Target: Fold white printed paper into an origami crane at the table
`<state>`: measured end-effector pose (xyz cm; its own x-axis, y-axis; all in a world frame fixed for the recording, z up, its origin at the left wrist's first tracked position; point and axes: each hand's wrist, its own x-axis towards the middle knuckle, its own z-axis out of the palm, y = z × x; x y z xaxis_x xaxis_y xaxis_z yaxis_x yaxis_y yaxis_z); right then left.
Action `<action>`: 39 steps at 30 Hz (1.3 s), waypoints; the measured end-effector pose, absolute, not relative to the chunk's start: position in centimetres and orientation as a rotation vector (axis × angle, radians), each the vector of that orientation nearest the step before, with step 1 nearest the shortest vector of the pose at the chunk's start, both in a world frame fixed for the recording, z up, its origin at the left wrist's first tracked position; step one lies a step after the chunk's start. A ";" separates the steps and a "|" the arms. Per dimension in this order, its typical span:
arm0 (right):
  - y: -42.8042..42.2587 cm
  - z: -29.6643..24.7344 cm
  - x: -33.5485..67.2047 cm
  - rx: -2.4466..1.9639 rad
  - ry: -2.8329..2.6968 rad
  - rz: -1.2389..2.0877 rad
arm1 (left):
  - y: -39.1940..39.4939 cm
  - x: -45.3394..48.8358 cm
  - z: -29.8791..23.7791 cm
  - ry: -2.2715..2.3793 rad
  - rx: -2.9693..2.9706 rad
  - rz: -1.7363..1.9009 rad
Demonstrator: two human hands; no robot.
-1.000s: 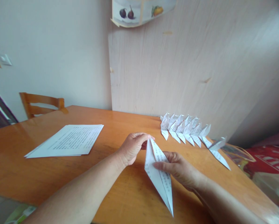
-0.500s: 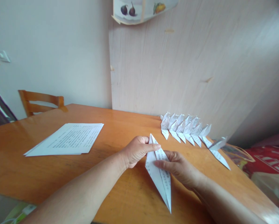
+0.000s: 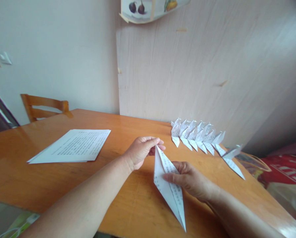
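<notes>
A long, pointed folded paper piece (image 3: 169, 190) made from printed paper lies on the orange wooden table (image 3: 51, 185). My left hand (image 3: 140, 152) pinches its upper tip with closed fingers. My right hand (image 3: 190, 181) presses on the middle of the piece, thumb across the fold and fingers curled behind it. The lower point of the paper reaches toward the table's near edge.
A row of several finished folded paper pieces (image 3: 200, 137) lies along the light wood panel (image 3: 187, 72) at the back right. A stack of printed sheets (image 3: 75, 145) rests to the left. A wooden chair (image 3: 44, 107) stands beyond the table's far left.
My left hand slid down over the upper tip half a second ago and has now drawn back up to pinch the tip. My right hand has stayed on the fold.
</notes>
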<state>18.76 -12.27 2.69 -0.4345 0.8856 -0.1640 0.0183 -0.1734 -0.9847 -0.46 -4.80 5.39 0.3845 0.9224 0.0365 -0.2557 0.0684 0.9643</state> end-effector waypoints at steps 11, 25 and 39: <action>-12.1 2.9 18.8 -1.115 -1.383 1.682 | -4.3 -0.8 5.0 0.754 1.260 0.910; -10.3 2.9 20.7 -1.389 -1.322 1.330 | -2.7 -1.3 4.1 1.031 1.389 0.913; -8.8 0.7 21.6 -1.449 -1.780 0.876 | -3.1 -1.4 3.8 1.035 2.391 0.689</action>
